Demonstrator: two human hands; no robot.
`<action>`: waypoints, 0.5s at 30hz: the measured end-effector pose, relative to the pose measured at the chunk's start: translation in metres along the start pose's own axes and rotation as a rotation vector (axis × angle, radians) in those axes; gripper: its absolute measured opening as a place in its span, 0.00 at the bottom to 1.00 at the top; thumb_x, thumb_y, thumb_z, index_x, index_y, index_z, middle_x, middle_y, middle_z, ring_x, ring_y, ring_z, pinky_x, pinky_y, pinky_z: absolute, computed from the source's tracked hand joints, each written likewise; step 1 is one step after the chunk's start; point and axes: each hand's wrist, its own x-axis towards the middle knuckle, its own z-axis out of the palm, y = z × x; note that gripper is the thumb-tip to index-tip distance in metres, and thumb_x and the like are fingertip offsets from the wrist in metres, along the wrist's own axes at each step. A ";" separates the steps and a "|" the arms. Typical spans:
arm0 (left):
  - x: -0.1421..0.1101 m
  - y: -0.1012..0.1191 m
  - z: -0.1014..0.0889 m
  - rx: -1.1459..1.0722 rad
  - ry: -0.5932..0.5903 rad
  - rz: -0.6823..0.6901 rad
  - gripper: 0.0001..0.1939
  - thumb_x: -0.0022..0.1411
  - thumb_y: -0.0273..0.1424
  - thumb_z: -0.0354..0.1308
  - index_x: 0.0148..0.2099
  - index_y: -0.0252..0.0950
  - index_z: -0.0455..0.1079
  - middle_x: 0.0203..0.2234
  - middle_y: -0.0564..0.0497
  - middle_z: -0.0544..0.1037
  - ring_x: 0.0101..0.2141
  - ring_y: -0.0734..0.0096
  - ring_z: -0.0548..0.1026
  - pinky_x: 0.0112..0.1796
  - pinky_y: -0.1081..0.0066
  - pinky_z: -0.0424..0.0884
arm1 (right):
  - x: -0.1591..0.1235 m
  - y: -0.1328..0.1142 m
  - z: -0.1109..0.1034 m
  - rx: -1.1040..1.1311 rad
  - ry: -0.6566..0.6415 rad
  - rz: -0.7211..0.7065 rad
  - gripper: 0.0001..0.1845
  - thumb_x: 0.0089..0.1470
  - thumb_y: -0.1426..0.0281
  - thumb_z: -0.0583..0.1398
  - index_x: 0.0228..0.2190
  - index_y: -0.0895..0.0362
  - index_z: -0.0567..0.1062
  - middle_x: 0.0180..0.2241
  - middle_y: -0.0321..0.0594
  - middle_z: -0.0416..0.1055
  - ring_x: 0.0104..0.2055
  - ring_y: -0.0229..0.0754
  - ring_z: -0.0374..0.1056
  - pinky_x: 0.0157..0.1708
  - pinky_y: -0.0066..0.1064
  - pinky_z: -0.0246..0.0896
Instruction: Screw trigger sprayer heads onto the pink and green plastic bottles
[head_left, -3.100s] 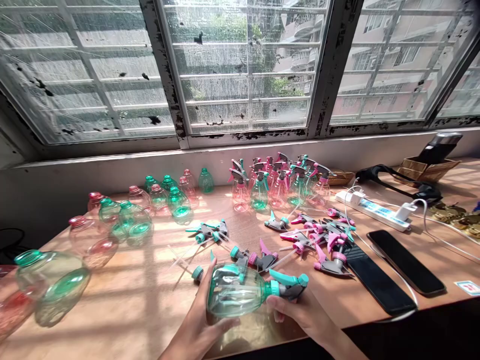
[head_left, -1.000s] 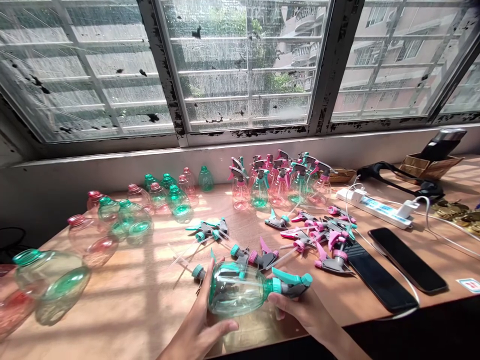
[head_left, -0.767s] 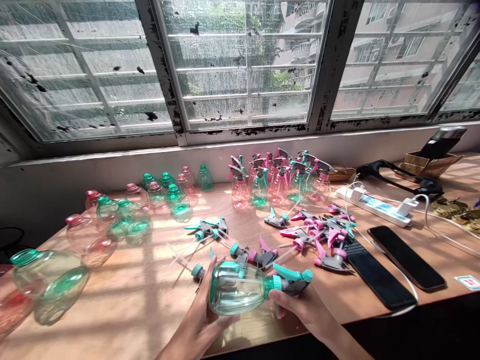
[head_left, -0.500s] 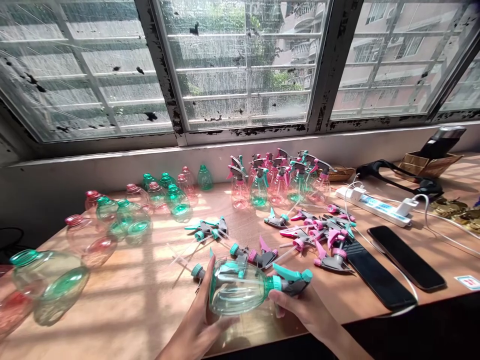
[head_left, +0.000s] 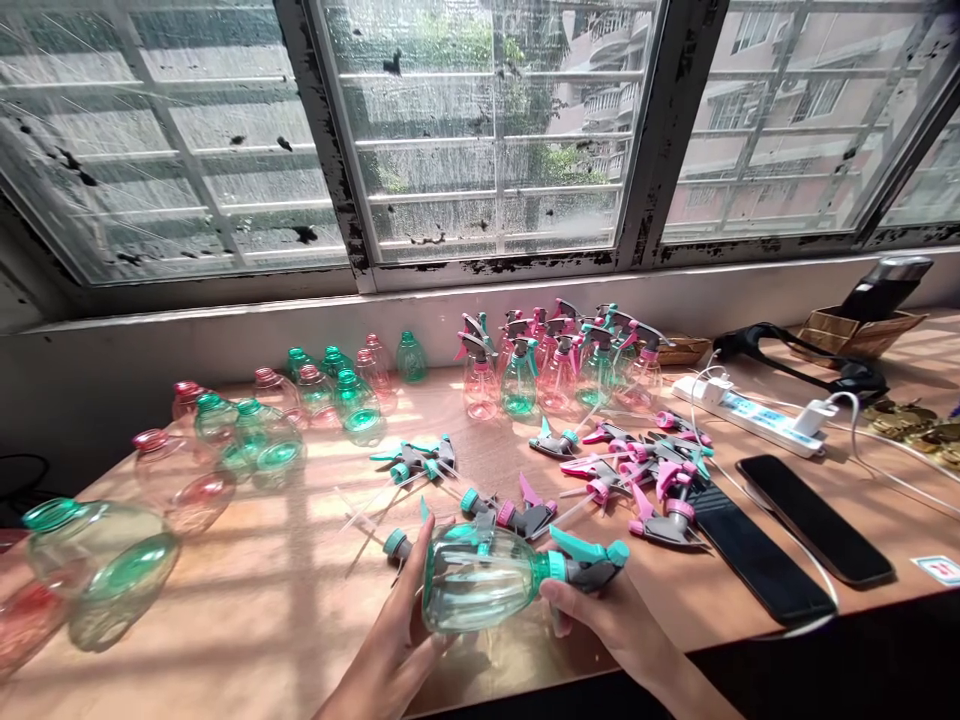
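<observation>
A clear green spray bottle (head_left: 484, 580) lies sideways between my hands above the table's front edge, its teal-and-grey spray head (head_left: 589, 560) on the right. My left hand (head_left: 409, 610) is wrapped round the bottle's base. At the neck, my right hand (head_left: 581, 610) grips the teal collar with thumb and fingers; some of those fingers are hidden behind it. Just beyond the bottle lie loose spray heads, teal ones (head_left: 420, 460) on the left and a pink one (head_left: 529, 515) nearer the middle. A heap of mostly pink spray heads (head_left: 637, 460) spreads to the right.
Open green and pink bottles (head_left: 360, 400) stand along the left. Bottles with spray heads (head_left: 559, 370) are grouped by the wall. To the right are two phones (head_left: 814, 520), a white power strip (head_left: 750, 415) with cables, a black strap-like frame (head_left: 802, 365) and a brown box (head_left: 855, 325).
The bottle and both hands have shifted very slightly to the right in the picture, with the hold looking the same. Elsewhere, the objects on the table stay in place.
</observation>
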 end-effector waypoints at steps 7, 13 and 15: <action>0.001 -0.004 0.001 -0.104 -0.015 -0.060 0.61 0.61 0.49 0.72 0.81 0.48 0.35 0.79 0.45 0.50 0.76 0.39 0.51 0.74 0.49 0.46 | 0.000 0.011 -0.001 0.008 -0.046 0.063 0.26 0.55 0.46 0.71 0.24 0.55 0.77 0.20 0.33 0.72 0.23 0.39 0.69 0.24 0.30 0.65; 0.000 0.002 0.001 -0.013 0.006 -0.031 0.53 0.65 0.47 0.69 0.80 0.51 0.41 0.79 0.49 0.52 0.76 0.42 0.51 0.74 0.53 0.48 | 0.000 0.006 0.001 0.074 -0.009 0.047 0.25 0.56 0.47 0.71 0.34 0.58 0.81 0.19 0.30 0.71 0.20 0.36 0.65 0.22 0.29 0.60; 0.000 0.002 0.000 -0.001 0.006 -0.030 0.54 0.67 0.48 0.67 0.81 0.52 0.37 0.79 0.49 0.53 0.75 0.41 0.53 0.74 0.52 0.49 | 0.000 0.005 0.001 0.107 -0.007 0.046 0.25 0.56 0.48 0.72 0.35 0.58 0.80 0.19 0.29 0.70 0.20 0.36 0.65 0.22 0.29 0.60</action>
